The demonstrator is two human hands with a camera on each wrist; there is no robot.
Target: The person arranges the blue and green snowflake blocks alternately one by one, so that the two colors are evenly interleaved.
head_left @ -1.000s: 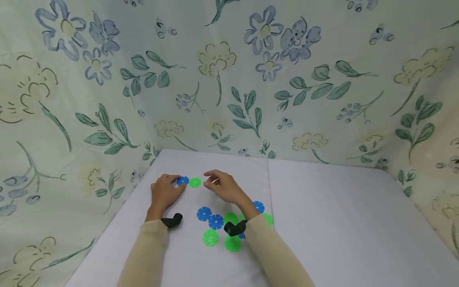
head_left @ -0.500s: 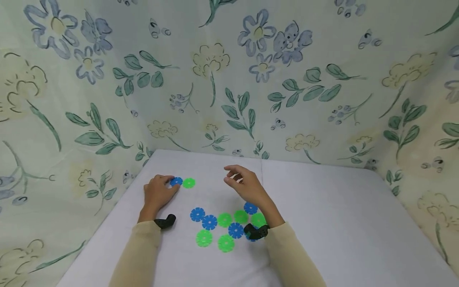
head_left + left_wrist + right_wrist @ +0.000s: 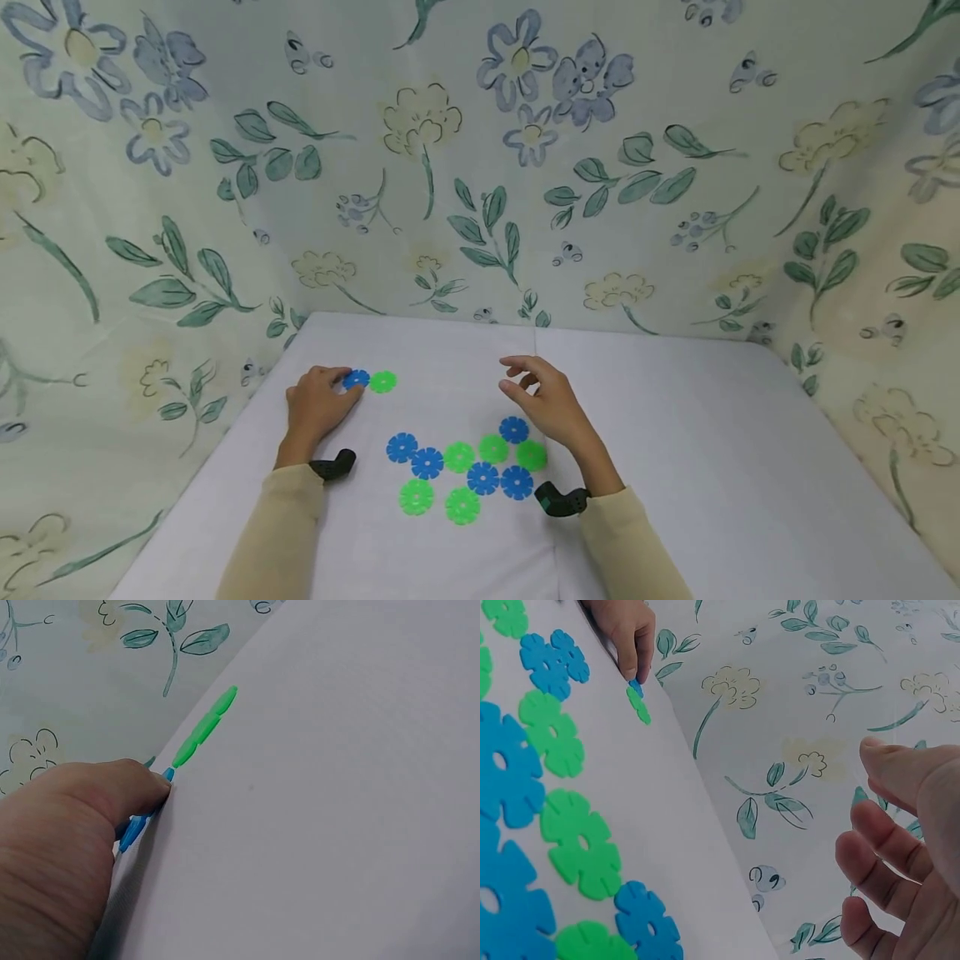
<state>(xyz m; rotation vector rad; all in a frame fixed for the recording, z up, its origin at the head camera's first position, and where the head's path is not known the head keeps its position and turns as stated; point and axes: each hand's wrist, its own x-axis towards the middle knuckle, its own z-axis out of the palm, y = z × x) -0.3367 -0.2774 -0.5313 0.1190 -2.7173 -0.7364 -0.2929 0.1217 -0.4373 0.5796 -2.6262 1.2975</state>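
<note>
The left hand (image 3: 313,408) pinches a blue disc (image 3: 356,381) between thumb and finger, near the far left edge of the white tabletop (image 3: 712,450); a green disc (image 3: 383,382) lies just beside it, on its right (whether the two rims touch is hard to tell); both are flat, notched and flower-shaped.

The right hand (image 3: 551,404) is raised over the table, well apart from that pair, its grip released and its fingers loosely bent around nothing; nearer the person, to the left of its wrist, lies a loose group of ten more discs (image 3: 459,464), five blue and five green, some close to touching and others with gaps between.

Beige sleeves (image 3: 276,525) cover both forearms; a black device (image 3: 335,465) sits at each wrist; behind the table hangs a pale curtain (image 3: 660,242) printed with flowers and leaves.
</note>
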